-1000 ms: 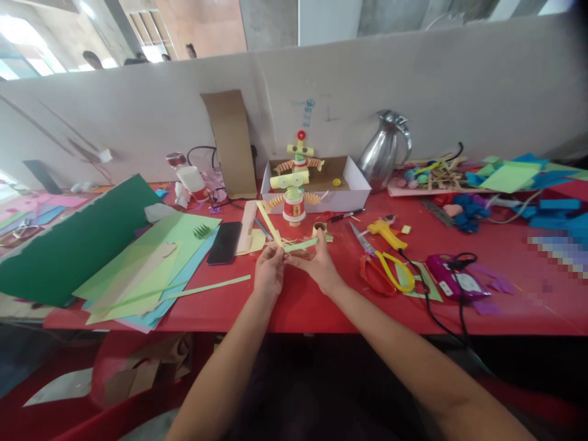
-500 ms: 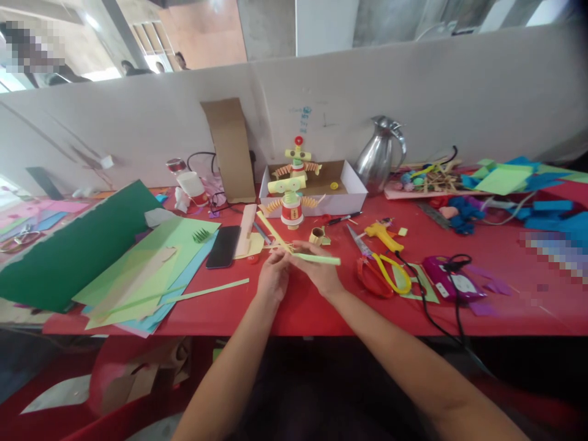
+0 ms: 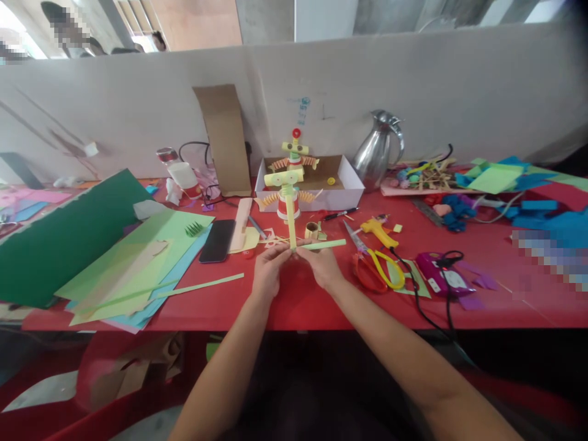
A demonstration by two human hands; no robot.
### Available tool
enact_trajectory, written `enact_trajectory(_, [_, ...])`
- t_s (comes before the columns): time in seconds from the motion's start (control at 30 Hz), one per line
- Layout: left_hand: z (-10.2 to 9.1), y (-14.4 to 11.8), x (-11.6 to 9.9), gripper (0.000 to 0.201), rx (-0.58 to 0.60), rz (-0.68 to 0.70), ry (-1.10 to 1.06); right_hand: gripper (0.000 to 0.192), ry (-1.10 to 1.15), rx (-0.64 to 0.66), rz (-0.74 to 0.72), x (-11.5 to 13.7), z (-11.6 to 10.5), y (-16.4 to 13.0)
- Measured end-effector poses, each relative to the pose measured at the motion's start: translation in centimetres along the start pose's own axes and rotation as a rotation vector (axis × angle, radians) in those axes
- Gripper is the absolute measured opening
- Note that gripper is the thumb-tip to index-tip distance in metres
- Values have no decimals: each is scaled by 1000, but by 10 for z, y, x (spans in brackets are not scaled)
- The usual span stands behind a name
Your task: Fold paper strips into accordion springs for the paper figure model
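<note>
My left hand (image 3: pixel 268 269) and my right hand (image 3: pixel 323 264) meet over the red table, fingertips pinched where two paper strips cross. The yellow paper strip (image 3: pixel 291 222) points away from me, in front of a paper robot figure (image 3: pixel 288 199). The light green paper strip (image 3: pixel 328 244) sticks out to the right over my right hand. Both hands are closed on the strips at their joined ends; the exact fold is hidden by my fingers. Just beyond my right hand stands a small cardboard ring (image 3: pixel 312 230).
Scissors (image 3: pixel 374 260), a yellow glue gun (image 3: pixel 380 233) and a purple box with a black cord (image 3: pixel 443 274) lie to the right. On the left are a phone (image 3: pixel 217 241) and green paper sheets (image 3: pixel 138 263). A white box (image 3: pixel 333 197) and steel jug (image 3: pixel 377 147) stand behind.
The yellow strip has swung from leaning left to pointing nearly straight away from me. The green strip has tilted slightly up at its right end. My hands stay pinched together.
</note>
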State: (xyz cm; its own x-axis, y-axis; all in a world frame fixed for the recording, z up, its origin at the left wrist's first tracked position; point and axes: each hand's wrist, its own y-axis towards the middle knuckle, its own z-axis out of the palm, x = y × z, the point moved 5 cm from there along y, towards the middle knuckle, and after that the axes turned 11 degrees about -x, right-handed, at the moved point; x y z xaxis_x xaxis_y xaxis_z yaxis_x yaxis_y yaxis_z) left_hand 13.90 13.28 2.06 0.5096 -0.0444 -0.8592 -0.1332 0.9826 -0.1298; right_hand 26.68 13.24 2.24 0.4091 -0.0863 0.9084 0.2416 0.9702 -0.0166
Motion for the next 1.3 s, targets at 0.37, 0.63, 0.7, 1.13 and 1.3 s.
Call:
enact_trajectory(0.37, [-3,1,-2,21,-52,15,64,15,56,8,143,-2,1,0])
enact_trajectory(0.63, [-1,3,-1,13,26,30,59,11,113,53,190,-1,2,0])
enact_trajectory(0.7, [0,3,-2,10,56,45,67,8,109,79,185,0,3,-1])
enact_trajectory(1.13, [4,-3,-5,17,82,96,155,9,10,92,153,3,1,1])
enact_trajectory(1.3, [2,0,-5,25,79,34,-16,26,159,233,102,11,7,-3])
